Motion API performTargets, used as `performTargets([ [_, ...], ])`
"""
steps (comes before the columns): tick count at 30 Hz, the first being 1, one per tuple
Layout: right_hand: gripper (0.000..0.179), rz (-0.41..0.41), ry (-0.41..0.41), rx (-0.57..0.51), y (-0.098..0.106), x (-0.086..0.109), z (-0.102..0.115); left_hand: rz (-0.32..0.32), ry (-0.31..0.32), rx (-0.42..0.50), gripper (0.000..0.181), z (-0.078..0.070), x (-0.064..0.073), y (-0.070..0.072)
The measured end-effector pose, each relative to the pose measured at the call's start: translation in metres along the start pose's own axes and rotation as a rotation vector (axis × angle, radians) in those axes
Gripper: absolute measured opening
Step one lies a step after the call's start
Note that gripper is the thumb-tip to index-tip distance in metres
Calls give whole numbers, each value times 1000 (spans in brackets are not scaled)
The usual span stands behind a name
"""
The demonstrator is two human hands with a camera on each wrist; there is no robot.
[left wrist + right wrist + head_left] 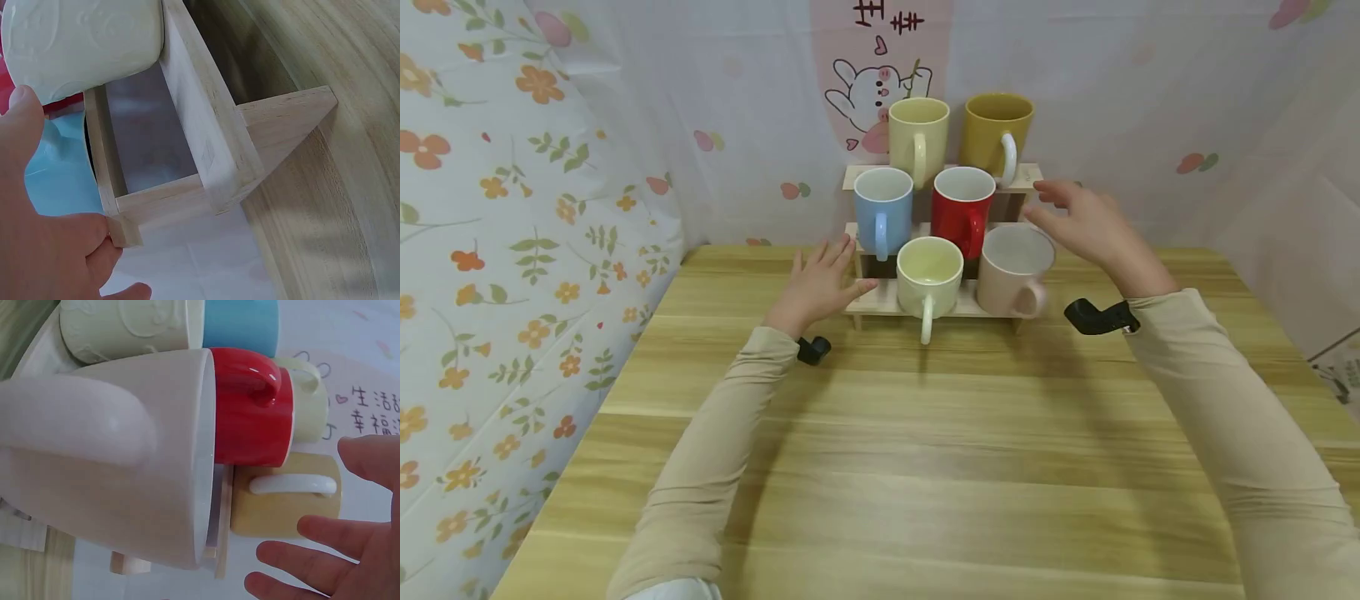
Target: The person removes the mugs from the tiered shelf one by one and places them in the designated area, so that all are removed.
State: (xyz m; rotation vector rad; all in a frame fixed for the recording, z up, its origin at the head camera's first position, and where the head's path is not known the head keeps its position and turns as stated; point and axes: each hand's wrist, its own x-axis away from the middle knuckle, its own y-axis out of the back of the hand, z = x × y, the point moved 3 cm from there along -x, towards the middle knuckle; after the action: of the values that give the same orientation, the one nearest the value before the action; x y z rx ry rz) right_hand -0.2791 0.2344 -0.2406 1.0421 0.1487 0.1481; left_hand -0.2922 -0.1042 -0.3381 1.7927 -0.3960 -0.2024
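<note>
A three-tier wooden rack (880,307) holds mugs on each step. At its left end my left hand (822,283) has its fingers spread; in the left wrist view the fingertips are right at the middle step's corner, beside the light blue mug (883,212). My right hand (1086,218) is raised off the rack's right end with nothing in it, fingers extended toward the mustard mug (997,137) with a white handle. Below that hand, the pale pink mug (1017,271) stands on the lowest step beside a pale green mug (929,275). A red mug (962,210) occupies the middle step.
A cream-yellow mug (917,137) stands on the top step, left of the mustard one. The rack stands near the back of a wood-grain table (880,467). Behind hangs a printed cloth (737,100) with a cartoon rabbit; a floral cloth (512,275) borders the left side.
</note>
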Motion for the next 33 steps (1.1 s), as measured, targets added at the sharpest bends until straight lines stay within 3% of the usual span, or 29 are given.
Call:
performTargets([
  [8,67,5,0,18,6,-15,2,6,9,4,87,-7,-2,-3],
  [18,63,-10,-47,-88,12,-40,15,-21,36,15,86,-3,3,0],
  [33,45,-85,-102,-115,9,-62,26,-40,31,-6,87,-6,2,-2],
])
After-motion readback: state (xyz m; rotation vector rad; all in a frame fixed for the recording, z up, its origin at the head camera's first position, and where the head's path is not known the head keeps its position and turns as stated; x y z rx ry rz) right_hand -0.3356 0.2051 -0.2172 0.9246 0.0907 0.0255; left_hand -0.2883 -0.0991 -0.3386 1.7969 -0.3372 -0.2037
